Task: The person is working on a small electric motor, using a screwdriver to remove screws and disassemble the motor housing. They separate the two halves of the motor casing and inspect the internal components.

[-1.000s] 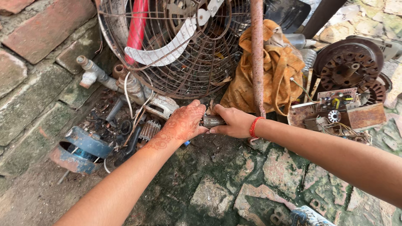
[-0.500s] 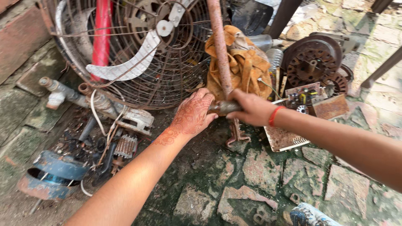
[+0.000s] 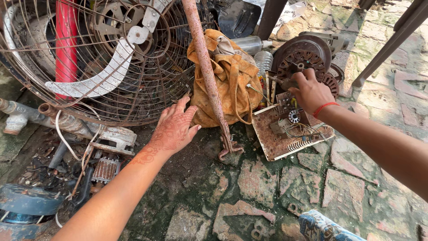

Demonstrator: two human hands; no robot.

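Soft, even daylight fills the scene, bright but without harsh glare. Shadows are faint and diffuse, deepest inside the wire fan cage (image 3: 102, 58) and beneath the junk at lower left. The stone floor (image 3: 267, 187) is sharp at centre. The wide lens bends straight lines near the edges, and the corners blur slightly.

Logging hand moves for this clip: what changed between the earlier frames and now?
The hands have parted. The right hand moved right to the round motor part above the rusty plate. The left hand let go, now open beside the orange bag. The fan cage and pink rod stayed put.
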